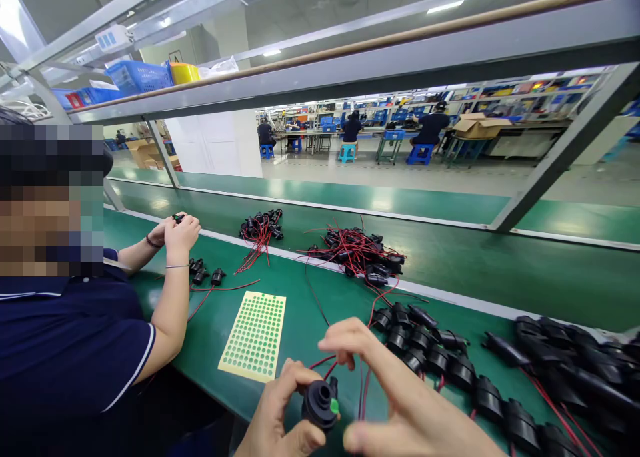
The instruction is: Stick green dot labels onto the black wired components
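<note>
My left hand grips a small black pump near the bottom of the view, its round port facing me. A green sticker sits on the side of the pump, partly lifted or folded at its edge. Red and black wires trail behind it. Just to the right, my right hand is open, thumb and fingers apart, with nothing between them. A cream sheet of green dot stickers lies on the table beyond my left hand. Several black pumps stand in rows to the right of my right hand.
A heap of wired pumps and a smaller pile lie further back. More black parts fill the right side. At left, a co-worker handles a small part. A metal shelf crosses overhead.
</note>
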Demonstrator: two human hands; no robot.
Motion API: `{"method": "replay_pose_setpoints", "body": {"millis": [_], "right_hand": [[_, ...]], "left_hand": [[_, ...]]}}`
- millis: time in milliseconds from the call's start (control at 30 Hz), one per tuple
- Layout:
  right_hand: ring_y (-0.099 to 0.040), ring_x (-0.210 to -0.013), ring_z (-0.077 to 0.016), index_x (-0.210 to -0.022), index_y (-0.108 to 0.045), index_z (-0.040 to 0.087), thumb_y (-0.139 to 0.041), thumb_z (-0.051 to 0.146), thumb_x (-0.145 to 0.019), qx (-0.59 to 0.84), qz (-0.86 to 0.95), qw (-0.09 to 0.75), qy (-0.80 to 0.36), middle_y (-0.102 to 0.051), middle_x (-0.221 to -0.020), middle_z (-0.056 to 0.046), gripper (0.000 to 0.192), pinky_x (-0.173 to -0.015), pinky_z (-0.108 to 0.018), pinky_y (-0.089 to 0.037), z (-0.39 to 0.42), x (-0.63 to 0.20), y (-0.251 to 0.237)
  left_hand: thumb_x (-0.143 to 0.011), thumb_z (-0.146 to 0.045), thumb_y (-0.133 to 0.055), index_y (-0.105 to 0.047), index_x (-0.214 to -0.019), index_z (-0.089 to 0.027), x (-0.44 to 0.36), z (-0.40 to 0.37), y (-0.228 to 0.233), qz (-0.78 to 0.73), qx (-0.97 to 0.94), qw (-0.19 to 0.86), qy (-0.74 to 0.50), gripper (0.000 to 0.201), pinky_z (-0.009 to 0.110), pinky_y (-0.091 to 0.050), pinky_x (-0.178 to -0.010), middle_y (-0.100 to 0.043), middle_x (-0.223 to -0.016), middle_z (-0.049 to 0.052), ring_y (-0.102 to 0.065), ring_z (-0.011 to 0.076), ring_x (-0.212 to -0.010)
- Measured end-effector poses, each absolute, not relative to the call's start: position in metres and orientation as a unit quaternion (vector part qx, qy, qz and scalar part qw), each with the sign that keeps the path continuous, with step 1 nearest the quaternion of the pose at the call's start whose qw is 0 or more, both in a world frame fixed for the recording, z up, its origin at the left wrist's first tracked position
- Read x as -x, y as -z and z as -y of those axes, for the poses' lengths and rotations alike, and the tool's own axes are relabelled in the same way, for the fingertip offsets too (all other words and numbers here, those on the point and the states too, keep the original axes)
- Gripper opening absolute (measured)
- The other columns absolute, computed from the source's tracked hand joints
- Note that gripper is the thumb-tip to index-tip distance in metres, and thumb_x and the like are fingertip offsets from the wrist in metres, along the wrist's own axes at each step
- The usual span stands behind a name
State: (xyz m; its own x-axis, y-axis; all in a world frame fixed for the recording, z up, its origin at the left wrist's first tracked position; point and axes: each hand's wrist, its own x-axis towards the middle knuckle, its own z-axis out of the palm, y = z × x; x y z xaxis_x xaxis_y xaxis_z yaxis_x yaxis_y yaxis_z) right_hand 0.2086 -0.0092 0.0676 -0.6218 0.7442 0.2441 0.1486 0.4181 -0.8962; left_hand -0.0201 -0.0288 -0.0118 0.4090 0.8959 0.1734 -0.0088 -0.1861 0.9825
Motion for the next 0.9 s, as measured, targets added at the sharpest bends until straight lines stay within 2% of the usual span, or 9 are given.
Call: {"method": "replay_pose_setpoints", "body": {"millis": [100,200,333,467,500,533,600,733,900], "right_hand": [[-0.066,-0.101,-0.0216,-0.13,-0.068,0.034,-0.065,0.063,-0.102,0.248,0.834,0.306,-0.386,-0.066,-0.114,-0.006,0.04,-0.09,-0.03,-0.053,0.016,-0.216,-0.074],[-0.067,-0.086,-0.0204,-0.114,-0.071,0.028,-0.054,0.079,-0.098,0.334,0.813,0.319,-0.354,-0.069,-0.099,-0.005,0.056,-0.077,-0.028,-0.055,-0.002,-0.232,-0.074],[-0.067,-0.082,-0.0221,-0.107,-0.069,0.022,-0.032,0.083,-0.101,0.512,0.758,0.276,-0.295,-0.073,-0.095,-0.006,0.072,-0.073,-0.031,-0.054,-0.056,-0.265,-0.054],[-0.065,-0.068,-0.0217,-0.082,-0.071,0.021,-0.055,0.066,-0.096,0.589,0.749,0.171,-0.252,-0.073,-0.074,-0.004,0.05,-0.063,-0.031,-0.047,-0.099,-0.287,-0.017],[-0.064,-0.066,-0.0214,-0.078,-0.07,0.021,-0.058,0.062,-0.095,0.608,0.744,0.145,-0.234,-0.072,-0.07,-0.003,0.046,-0.061,-0.031,-0.045,-0.104,-0.29,-0.007],[-0.064,-0.065,-0.0209,-0.076,-0.069,0.021,-0.06,0.058,-0.095,0.625,0.74,0.12,-0.216,-0.072,-0.069,-0.003,0.043,-0.061,-0.031,-0.044,-0.108,-0.291,0.002],[-0.066,-0.066,-0.0202,-0.075,-0.068,0.021,-0.064,0.052,-0.096,0.645,0.738,0.075,-0.184,-0.073,-0.071,-0.002,0.039,-0.062,-0.031,-0.044,-0.111,-0.293,0.017],[-0.075,-0.073,-0.026,-0.072,-0.068,0.023,-0.072,0.047,-0.089,0.642,0.754,0.019,-0.135,-0.079,-0.078,-0.006,0.03,-0.06,-0.031,-0.044,-0.111,-0.295,0.029],[-0.081,-0.07,-0.0338,-0.069,-0.065,0.026,-0.082,0.038,-0.076,0.643,0.765,0.02,-0.037,-0.081,-0.075,-0.007,0.022,-0.052,-0.032,-0.043,-0.111,-0.303,0.03]], "left_hand": [[-0.081,-0.083,-0.068,-0.072,-0.112,-0.023,0.013,0.033,0.006,-0.31,-0.63,0.592,-0.397,0.068,0.04,-0.051,-0.101,-0.072,-0.11,0.01,-0.065,0.0293,-0.105],[-0.081,-0.077,-0.075,-0.061,-0.135,-0.023,0.001,0.035,0.0,-0.254,-0.597,0.672,-0.356,0.078,0.035,-0.056,-0.083,-0.076,-0.109,0.011,-0.071,0.0216,-0.084],[-0.086,-0.057,-0.082,-0.067,-0.128,-0.022,0.018,0.001,-0.035,-0.372,-0.632,0.572,-0.367,0.056,0.034,-0.06,-0.075,-0.079,-0.102,0.007,-0.072,0.0174,-0.075],[-0.102,-0.04,-0.067,-0.069,-0.128,-0.029,0.082,-0.086,-0.096,-0.456,-0.612,0.467,-0.447,0.028,0.041,-0.063,-0.091,-0.07,-0.134,0.01,-0.071,0.0238,-0.112],[-0.106,-0.031,-0.064,-0.057,-0.139,-0.009,0.101,-0.11,-0.109,-0.468,-0.605,0.44,-0.471,0.04,0.049,-0.058,-0.097,-0.064,-0.142,0.017,-0.069,0.0192,-0.112],[-0.101,-0.047,-0.066,-0.061,-0.14,-0.013,0.119,-0.132,-0.12,-0.49,-0.59,0.409,-0.495,0.052,0.048,-0.064,-0.095,-0.065,-0.141,0.013,-0.071,0.026,-0.112],[-0.111,-0.045,-0.046,-0.067,-0.133,-0.015,0.152,-0.168,-0.132,-0.522,-0.568,0.352,-0.529,0.043,0.048,-0.061,-0.098,-0.068,-0.134,0.009,-0.07,0.0285,-0.119],[-0.108,-0.046,-0.053,-0.07,-0.128,-0.021,0.195,-0.204,-0.136,-0.574,-0.554,0.27,-0.539,0.036,0.047,-0.064,-0.095,-0.071,-0.132,0.01,-0.07,0.0267,-0.116],[-0.113,-0.041,-0.036,-0.07,-0.127,-0.016,0.189,-0.184,-0.126,-0.619,-0.562,0.194,-0.514,0.044,0.047,-0.062,-0.097,-0.071,-0.125,0.009,-0.072,0.0256,-0.118]]}}
